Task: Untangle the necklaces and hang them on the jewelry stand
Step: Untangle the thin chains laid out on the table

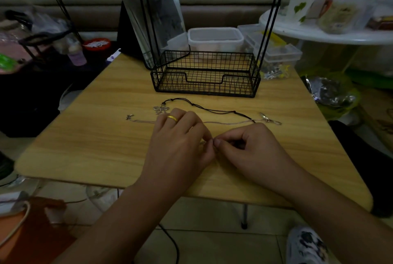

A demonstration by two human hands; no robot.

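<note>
A black cord necklace [212,110] with a silver flower pendant [160,109] lies across the wooden table [95,136]. A thin silver chain necklace [231,122] runs beside it, with a clasp at the left [129,116] and a pendant at the right [268,118]. My left hand [180,142], wearing a gold ring, and my right hand [248,146] meet fingertip to fingertip in front of the necklaces. Both pinch a fine piece of chain, barely visible between the fingers. The black wire jewelry stand [205,74] has a basket base and tall uprights; its top is out of view.
Behind the stand are a tilted mirror [148,14], a white plastic tub [215,38] and clear boxes [276,53]. A white round table [319,31] with packets stands at the right. Clutter lies on the floor at the left. A slipper [306,246] shows below.
</note>
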